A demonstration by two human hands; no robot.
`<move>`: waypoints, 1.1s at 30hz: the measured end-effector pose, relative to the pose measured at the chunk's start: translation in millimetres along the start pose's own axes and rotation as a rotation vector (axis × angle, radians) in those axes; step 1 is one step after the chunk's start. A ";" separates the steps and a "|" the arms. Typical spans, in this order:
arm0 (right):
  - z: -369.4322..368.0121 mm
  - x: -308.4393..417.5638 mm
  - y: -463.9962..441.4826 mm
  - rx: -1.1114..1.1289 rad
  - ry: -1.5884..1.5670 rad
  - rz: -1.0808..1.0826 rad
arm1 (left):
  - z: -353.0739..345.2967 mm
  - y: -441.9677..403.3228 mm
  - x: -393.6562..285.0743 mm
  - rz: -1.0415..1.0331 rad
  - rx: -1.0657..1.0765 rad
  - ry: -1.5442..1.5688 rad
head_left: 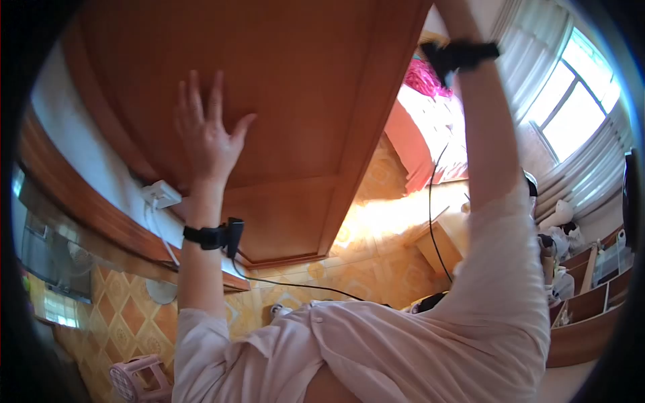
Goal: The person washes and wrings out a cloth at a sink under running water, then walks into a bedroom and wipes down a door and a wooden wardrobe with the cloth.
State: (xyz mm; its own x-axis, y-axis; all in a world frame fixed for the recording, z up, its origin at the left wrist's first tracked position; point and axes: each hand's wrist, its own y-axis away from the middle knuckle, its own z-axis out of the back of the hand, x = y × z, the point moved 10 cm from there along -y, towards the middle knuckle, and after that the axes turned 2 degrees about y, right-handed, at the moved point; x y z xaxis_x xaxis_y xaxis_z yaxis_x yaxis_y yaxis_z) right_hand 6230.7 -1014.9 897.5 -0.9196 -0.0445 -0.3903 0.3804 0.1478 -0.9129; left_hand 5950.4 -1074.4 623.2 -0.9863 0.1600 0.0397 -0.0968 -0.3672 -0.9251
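Observation:
My left hand (210, 131) lies against a large brown wooden door (295, 107), its fingers stretched out and spread. The palm faces the panel and nothing is held. My right arm is raised along the door's far edge, and the hand itself lies beyond the top of the view. A black strap with a small device (216, 235) sits on my left forearm, and a similar black device (460, 57) is on my right. Thin black cables (299, 285) hang near both arms.
A white plug or adapter (161, 194) sits on the wall left of the door. A pink stool (141, 379) stands on the tiled floor (121, 295) at lower left. Beyond the door are a bed (420, 138), a bright window (574, 94) with curtains, and shelves (591, 305) with assorted items.

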 end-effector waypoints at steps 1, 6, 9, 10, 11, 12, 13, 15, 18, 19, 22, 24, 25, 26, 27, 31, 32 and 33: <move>3.3 8.9 38.9 0.018 -0.052 -0.053 | -3.8 -4.1 -3.0 -0.005 -0.020 -0.038; 18.7 62.1 241.2 0.199 -0.428 -0.395 | -15.0 -7.1 -12.0 0.055 0.005 -0.085; 36.0 106.8 383.9 0.455 -0.634 -0.617 | -17.3 -8.1 -21.1 0.014 -0.051 -0.079; 43.2 120.0 432.7 0.566 -0.688 -0.683 | -19.3 -8.7 -21.9 0.003 -0.040 -0.077; 49.2 132.7 480.2 0.700 -0.726 -0.725 | -20.0 -8.4 -21.6 0.003 -0.042 -0.086; 47.2 140.1 515.1 0.832 -0.761 -0.766 | -19.5 -8.1 -22.8 -0.002 -0.036 -0.072; 39.2 133.9 513.1 0.819 -0.770 -0.759 | -20.1 -10.2 -24.5 -0.004 -0.037 -0.059; 45.5 129.7 492.7 0.649 -0.668 -0.541 | -21.7 -9.8 -25.0 0.020 -0.020 -0.132; 20.3 94.1 412.2 0.345 -0.745 -0.492 | -26.4 -6.0 -22.6 -0.002 -0.029 -0.156; -1.2 78.8 388.8 0.393 -0.599 -0.547 | -28.6 -6.8 -20.0 -0.018 -0.039 -0.144; -5.3 47.3 294.2 0.008 -0.839 -0.418 | -31.3 -4.3 -9.9 -0.043 -0.068 -0.136; -3.2 51.1 258.7 -0.081 -1.003 -0.321 | -21.3 -2.6 -20.9 0.001 -0.060 -0.153; -1.3 67.5 257.9 -0.058 -0.938 -0.245 | -13.7 -5.3 -29.1 0.026 -0.048 -0.156; -1.1 87.7 257.3 -0.033 -0.871 -0.171 | -12.6 -0.5 -23.2 0.059 -0.015 -0.172; 0.1 108.0 257.0 -0.020 -0.801 -0.093 | -8.2 5.1 -17.4 0.066 -0.030 -0.108; 20.7 204.7 280.6 0.148 -0.524 0.220 | 26.3 80.6 2.1 0.202 -0.146 0.059; 25.3 242.4 325.0 0.265 -0.578 0.329 | 21.3 117.5 21.0 0.162 -0.085 0.112; 30.6 278.9 371.5 0.393 -0.638 0.430 | 18.5 168.4 43.6 0.403 -0.030 0.253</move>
State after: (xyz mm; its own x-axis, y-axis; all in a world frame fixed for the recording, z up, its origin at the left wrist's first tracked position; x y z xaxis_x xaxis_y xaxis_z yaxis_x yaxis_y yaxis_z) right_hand 6118.5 -1002.6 445.9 -0.5020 -0.6270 -0.5958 0.7972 -0.0682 -0.5999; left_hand 5888.6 -1146.2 476.2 -0.8805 0.2296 -0.4148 0.2946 -0.4203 -0.8582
